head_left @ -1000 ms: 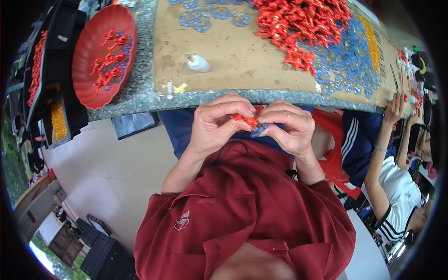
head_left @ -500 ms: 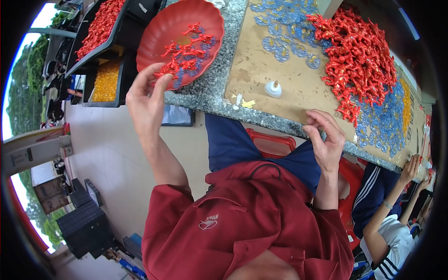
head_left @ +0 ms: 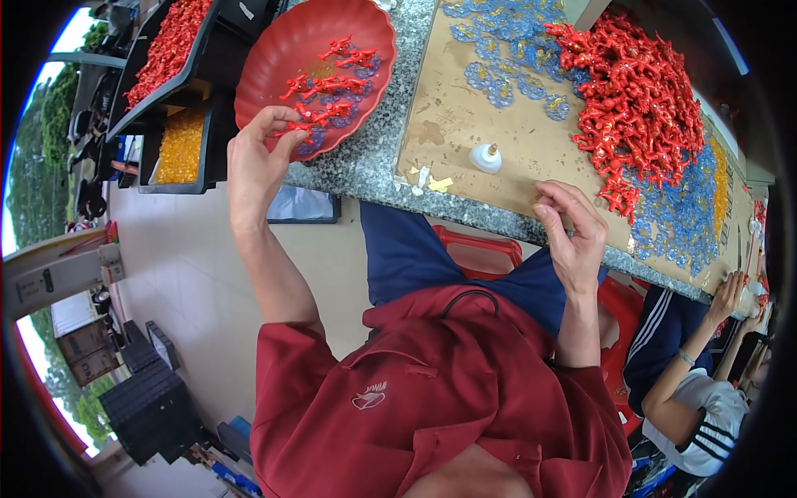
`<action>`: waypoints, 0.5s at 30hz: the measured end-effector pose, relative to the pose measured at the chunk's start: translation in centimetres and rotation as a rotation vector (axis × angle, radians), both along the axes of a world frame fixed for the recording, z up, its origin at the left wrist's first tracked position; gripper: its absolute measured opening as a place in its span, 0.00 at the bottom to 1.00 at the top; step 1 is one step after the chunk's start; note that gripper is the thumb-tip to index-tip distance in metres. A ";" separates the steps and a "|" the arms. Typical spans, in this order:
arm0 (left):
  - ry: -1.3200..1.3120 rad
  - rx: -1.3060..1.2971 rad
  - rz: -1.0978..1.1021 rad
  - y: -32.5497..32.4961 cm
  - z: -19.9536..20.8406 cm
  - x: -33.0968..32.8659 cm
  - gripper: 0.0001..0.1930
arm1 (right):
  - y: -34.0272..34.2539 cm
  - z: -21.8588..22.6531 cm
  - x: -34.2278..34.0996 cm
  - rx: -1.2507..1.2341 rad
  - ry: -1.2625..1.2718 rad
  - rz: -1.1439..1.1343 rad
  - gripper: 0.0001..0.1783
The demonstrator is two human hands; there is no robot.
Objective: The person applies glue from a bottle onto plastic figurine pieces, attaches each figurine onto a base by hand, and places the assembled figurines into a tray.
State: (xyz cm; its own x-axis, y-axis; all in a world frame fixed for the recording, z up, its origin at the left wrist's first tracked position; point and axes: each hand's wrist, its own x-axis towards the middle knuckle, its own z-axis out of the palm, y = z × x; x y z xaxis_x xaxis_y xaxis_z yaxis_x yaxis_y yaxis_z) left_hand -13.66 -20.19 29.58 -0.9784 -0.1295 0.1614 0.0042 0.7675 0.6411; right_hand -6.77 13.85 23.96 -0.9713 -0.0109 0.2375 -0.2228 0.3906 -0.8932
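My left hand (head_left: 256,162) is at the near edge of a red scalloped dish (head_left: 274,62). Its thumb and forefinger close on a small red plastic figure (head_left: 292,133) lying there. Other red figures (head_left: 332,85) sit in a row in the dish on clear bluish discs. My right hand (head_left: 573,228) hovers over the table's front edge with fingers loosely bent and apart, holding nothing. Nearest to it is a small white bottle (head_left: 485,158) with a brownish tip, standing on the cardboard sheet (head_left: 448,116).
A heap of red figures (head_left: 639,100) covers the right of the cardboard, beside clear bluish discs (head_left: 677,220) and yellow pieces (head_left: 721,183). More discs (head_left: 502,70) lie farther back. Black bins at left hold red pieces (head_left: 170,50) and yellow pieces (head_left: 179,145). A co-worker's arm (head_left: 693,340) is at far right.
My left thumb and forefinger have drawn closer together around the red figure at the dish's near edge. My right hand has shifted slightly left, and its fingers remain apart.
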 end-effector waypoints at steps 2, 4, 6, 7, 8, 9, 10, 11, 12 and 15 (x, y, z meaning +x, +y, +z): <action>-0.055 -0.127 -0.036 0.8 -0.3 -0.6 0.11 | 0.0 -0.3 -0.2 0.007 0.030 0.002 0.13; -0.047 -0.149 -0.064 1.4 -0.2 -0.6 0.12 | -0.2 -0.2 -0.3 -0.009 0.007 -0.031 0.13; 0.010 -0.161 0.005 1.1 -0.4 -0.1 0.13 | -0.7 -0.5 -0.8 -0.050 0.004 -0.054 0.18; 0.108 -0.257 0.017 1.6 0.0 0.5 0.12 | -1.2 0.1 -1.2 -0.014 -0.063 -0.052 0.21; 0.209 -0.345 0.030 2.5 0.9 1.0 0.11 | -1.9 0.0 -1.7 -0.010 0.001 -0.040 0.21; 0.256 -0.245 0.047 3.6 1.3 1.4 0.10 | -2.6 -0.2 -2.3 -0.007 0.065 -0.029 0.22; 0.299 -0.145 0.061 4.9 1.5 1.5 0.08 | -3.3 -0.6 -3.0 0.031 0.123 -0.038 0.21; 0.333 -0.115 -0.026 6.4 1.6 1.5 0.06 | -3.7 -0.9 -3.5 0.074 0.179 -0.052 0.21; 0.337 0.105 -0.180 7.3 0.8 1.3 0.06 | -3.9 -1.4 -3.8 0.088 0.177 -0.078 0.21; 0.135 0.405 -0.222 11.9 -1.5 0.2 0.06 | -3.3 -1.7 -3.8 0.143 0.266 0.040 0.19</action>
